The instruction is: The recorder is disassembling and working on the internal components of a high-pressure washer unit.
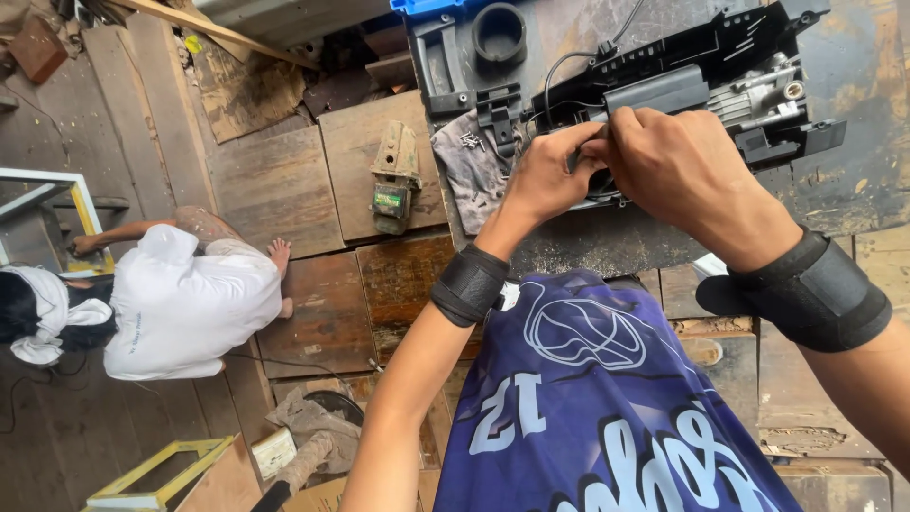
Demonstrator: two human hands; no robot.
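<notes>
- Looking down from the head camera: both hands meet over a black plastic machine housing [682,66] lying on a dark, worn workbench [853,142].
- Left hand [545,180] has fingers curled, pinching something small at the housing's near edge; can't tell what exactly, it's hidden.
- Right hand [678,166] is cupped over the same spot, fingertips pressed together against the left ones.
- Black wrist straps on both forearms.
- A thin black wire [559,71] loops across the housing just above the hands.
- A grey rag [469,161] sits left of the hands, touching the housing.
- Down on the plank floor, a person in a white shirt [180,303] crouches, well apart from the bench.
- A small green-and-tan tool [393,180] lies on the boards near the bench.
</notes>
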